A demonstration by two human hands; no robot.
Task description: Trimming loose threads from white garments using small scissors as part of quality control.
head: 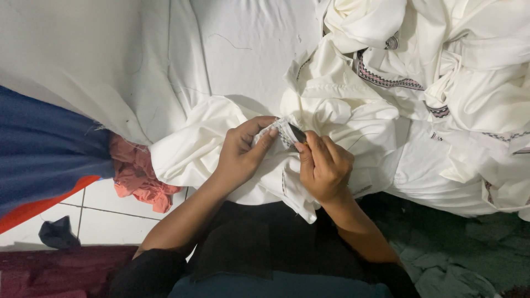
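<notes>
Right hand curled, thumb and fingers pinching small dark tool against trimmed edge of white garment. Left hand pinching same patterned edge between thumb and forefinger, just beside the tool. Garment bunched over lap, centre frame. Pile of white garments with dark patterned trim to the right. Pink cloth and blue fabric on the left, tiled floor below.
</notes>
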